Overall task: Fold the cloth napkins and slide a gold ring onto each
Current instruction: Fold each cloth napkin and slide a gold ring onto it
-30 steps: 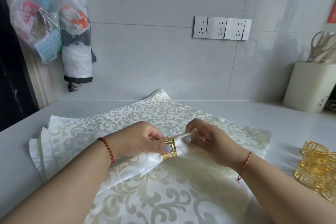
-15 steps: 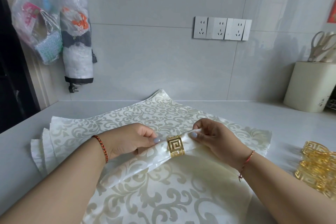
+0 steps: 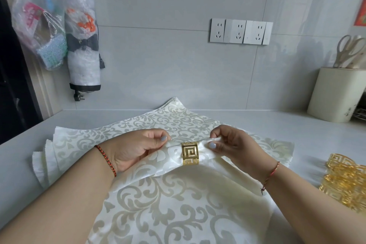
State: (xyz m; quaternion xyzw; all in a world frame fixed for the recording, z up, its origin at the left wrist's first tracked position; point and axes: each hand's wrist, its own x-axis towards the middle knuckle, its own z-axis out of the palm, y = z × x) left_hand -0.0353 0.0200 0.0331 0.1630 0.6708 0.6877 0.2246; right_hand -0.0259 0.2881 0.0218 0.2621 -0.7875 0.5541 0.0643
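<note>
Your left hand (image 3: 136, 147) and right hand (image 3: 230, 144) pinch the folded napkin (image 3: 168, 156), gold ring (image 3: 190, 153) on. Flat napkins (image 3: 178, 210) and spare rings (image 3: 344, 180) wait.

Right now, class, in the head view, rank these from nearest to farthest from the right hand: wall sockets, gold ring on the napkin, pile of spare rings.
1. gold ring, just left of the right hand
2. pile of spare rings, right
3. wall sockets, up behind

Both hands (image 3: 136, 149) (image 3: 233, 144) pinch the apparently rolled napkin (image 3: 168, 161) flanking its gold ring (image 3: 190, 153).
</note>
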